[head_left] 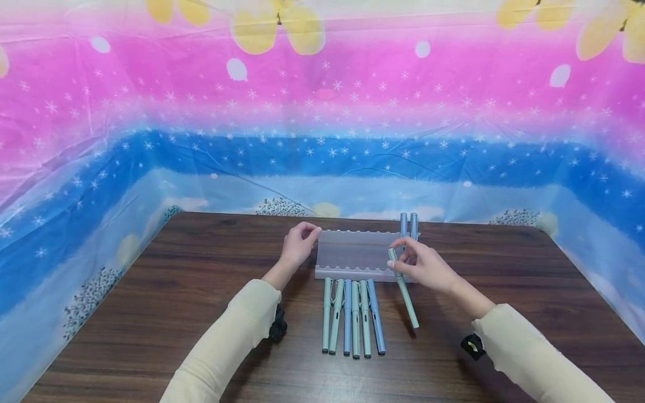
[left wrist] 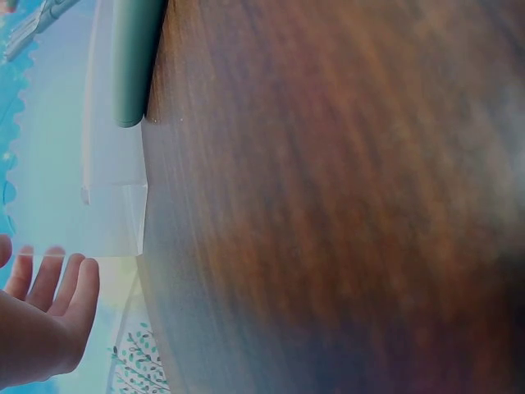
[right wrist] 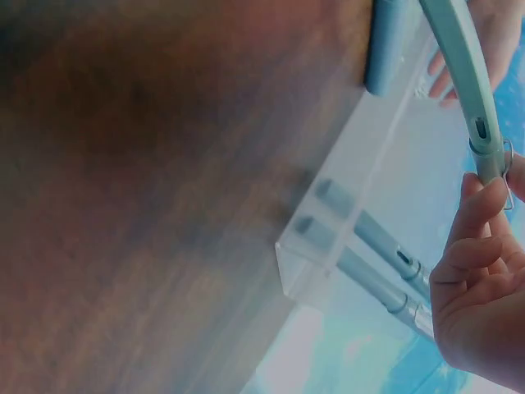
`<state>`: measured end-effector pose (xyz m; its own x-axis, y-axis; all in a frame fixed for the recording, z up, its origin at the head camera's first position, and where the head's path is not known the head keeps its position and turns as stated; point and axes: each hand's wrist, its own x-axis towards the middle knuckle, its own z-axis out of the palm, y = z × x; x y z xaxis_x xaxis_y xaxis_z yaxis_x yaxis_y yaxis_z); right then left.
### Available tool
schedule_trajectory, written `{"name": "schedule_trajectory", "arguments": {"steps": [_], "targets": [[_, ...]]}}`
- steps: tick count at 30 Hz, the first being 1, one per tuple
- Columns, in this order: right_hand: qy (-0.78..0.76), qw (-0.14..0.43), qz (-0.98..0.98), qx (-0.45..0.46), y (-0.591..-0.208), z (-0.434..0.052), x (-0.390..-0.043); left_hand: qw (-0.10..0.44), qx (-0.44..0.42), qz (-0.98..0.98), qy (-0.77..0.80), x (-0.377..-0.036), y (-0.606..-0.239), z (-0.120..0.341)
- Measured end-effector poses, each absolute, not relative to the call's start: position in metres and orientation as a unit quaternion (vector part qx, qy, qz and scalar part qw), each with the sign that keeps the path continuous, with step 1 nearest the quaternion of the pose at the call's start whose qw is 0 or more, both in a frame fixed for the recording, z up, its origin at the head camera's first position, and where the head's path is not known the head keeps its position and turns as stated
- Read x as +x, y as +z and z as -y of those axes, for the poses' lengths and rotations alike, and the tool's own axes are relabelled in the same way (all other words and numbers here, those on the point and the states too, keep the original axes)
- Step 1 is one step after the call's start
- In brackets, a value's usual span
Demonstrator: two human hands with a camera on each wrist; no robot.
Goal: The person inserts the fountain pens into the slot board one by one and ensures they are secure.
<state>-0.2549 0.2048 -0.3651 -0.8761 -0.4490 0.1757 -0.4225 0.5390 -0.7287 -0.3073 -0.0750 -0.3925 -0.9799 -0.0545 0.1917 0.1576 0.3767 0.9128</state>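
Green pen [head_left: 407, 302]: one, aslant before the right end of the rack [head_left: 353, 251]; pinched near its top by the right hand [head_left: 427, 266].
Rack: clear; upper left corner pinched by the left hand [head_left: 297, 246].
Blue pens [head_left: 414, 224]: two, standing at its right end.
Six pens [head_left: 355, 324]: row, on the surface [head_left: 201, 274].
Risk: fingertip-only hold might let the green pen swivel, knocking those standing.

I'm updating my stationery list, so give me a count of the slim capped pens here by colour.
Pale green slim capped pens: 5 (4 on the dark brown wood-grain table, 1 in the right hand)
Blue slim capped pens: 4 (2 on the table, 2 in the clear plastic rack)
Total: 9 pens
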Motion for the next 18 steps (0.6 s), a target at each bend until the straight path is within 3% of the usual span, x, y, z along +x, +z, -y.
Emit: {"name": "schedule_trajectory", "arguments": {"steps": [18], "targets": [[-0.418,-0.049,-0.878,-0.229,-0.345,-0.209,-0.274,0.097,-0.035,0.822,-0.561,-0.307,-0.393,0.075]]}}
